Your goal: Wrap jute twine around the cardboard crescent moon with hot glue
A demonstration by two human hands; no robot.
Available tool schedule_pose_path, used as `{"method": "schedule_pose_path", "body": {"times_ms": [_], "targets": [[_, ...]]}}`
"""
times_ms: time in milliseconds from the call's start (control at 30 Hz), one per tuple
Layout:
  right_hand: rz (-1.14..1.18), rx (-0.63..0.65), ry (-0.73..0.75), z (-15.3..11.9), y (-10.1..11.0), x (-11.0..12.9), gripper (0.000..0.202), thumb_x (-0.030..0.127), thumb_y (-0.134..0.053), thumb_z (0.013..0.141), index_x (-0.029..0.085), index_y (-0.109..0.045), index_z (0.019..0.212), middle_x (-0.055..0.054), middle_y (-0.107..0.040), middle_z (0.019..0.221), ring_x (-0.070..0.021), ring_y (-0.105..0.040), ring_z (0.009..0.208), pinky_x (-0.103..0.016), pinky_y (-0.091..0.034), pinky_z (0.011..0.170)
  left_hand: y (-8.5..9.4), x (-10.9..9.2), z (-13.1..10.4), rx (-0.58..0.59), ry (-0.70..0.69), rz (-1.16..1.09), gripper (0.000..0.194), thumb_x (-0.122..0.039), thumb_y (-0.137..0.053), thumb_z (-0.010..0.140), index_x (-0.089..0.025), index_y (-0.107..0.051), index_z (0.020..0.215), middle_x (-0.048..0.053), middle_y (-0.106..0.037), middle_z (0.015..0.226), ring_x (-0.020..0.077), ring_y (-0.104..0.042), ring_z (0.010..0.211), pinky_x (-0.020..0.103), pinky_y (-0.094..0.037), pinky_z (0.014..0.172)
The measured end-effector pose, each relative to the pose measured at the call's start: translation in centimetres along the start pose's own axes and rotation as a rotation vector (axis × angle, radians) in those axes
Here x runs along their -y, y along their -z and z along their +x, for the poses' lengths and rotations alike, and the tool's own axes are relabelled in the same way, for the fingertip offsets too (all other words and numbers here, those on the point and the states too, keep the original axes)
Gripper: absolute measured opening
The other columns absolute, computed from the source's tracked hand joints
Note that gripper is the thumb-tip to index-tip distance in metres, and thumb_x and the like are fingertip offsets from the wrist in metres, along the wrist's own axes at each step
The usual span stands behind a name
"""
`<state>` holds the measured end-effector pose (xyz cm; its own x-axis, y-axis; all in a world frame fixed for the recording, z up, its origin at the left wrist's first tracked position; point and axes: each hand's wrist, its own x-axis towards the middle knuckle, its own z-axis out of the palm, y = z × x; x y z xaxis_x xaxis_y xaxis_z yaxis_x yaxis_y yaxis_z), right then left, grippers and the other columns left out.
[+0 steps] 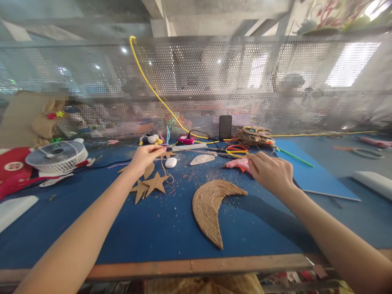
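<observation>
My left hand (147, 157) is closed in a pinch on a thin brown twine (199, 150). A loose tail of it hangs below those fingers in a curl beside the cardboard stars (156, 183). The twine runs nearly straight across to my right hand (271, 169), whose fingers are closed at its other end. Just behind the right fingertips lies a pink glue gun (237, 163), partly hidden by that hand. Between my forearms a crescent moon (205, 208) lies flat, covered in rows of twine, with a bare cardboard patch at its inner curve.
Scissors (237, 150), a white oval piece (170, 163) and a bundle of twine-edged pieces (254, 136) lie toward the back. A phone (225, 127) stands against the perforated metal screen (196, 81). At left is a white fan (56, 157); at right, a blue board (321, 171).
</observation>
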<state>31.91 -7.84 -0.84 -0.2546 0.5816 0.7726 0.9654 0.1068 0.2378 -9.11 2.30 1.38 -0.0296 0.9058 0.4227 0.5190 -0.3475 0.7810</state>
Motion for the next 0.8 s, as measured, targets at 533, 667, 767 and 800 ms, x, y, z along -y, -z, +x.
{"method": "schedule_pose_path", "body": {"times_ms": [533,667,767,800], "targets": [[1.470,-0.246,-0.868,2.2,0.2,-1.3,0.031,0.050,-0.062,0.084,0.020,-0.060,0.090,0.003,-0.054,0.062,-0.0059,-0.031,0.039,-0.024,-0.019,0.040,-2.4,-1.9,-2.7,0.654,-0.205,0.264,0.027,-0.051,-0.076,0.070,-0.026,-0.078,0.079,0.003,-0.074,0.093,0.0235,-0.066,0.091,0.033,-0.047,0.086],[1.436,-0.393,-0.975,2.5,0.2,-2.8,0.022,0.042,-0.057,0.085,0.021,-0.054,0.090,0.004,-0.052,0.063,-0.0056,-0.030,0.038,-0.027,-0.020,0.041,-2.9,-1.2,-2.7,0.585,-0.162,0.225,0.028,-0.052,-0.071,0.076,-0.025,-0.078,0.075,0.003,-0.074,0.083,0.0215,-0.066,0.078,0.032,-0.048,0.077],[1.345,-0.519,-1.076,2.5,-0.4,-4.4,0.016,0.040,-0.050,0.088,0.024,-0.045,0.089,0.005,-0.046,0.065,-0.0058,-0.028,0.039,-0.028,-0.019,0.042,-2.8,-0.4,-2.1,0.382,-0.059,0.149,0.027,-0.050,-0.073,0.074,-0.024,-0.078,0.077,0.004,-0.075,0.084,0.0234,-0.066,0.081,0.032,-0.048,0.075],[1.311,-0.553,-1.105,2.5,-0.7,-5.0,0.015,0.039,-0.047,0.089,0.025,-0.042,0.089,0.005,-0.044,0.067,-0.0059,-0.027,0.040,-0.028,-0.019,0.043,-2.7,-0.1,-1.8,0.299,-0.014,0.114,0.027,-0.049,-0.073,0.074,-0.023,-0.077,0.080,0.004,-0.075,0.085,0.0237,-0.066,0.082,0.032,-0.048,0.076]]}}
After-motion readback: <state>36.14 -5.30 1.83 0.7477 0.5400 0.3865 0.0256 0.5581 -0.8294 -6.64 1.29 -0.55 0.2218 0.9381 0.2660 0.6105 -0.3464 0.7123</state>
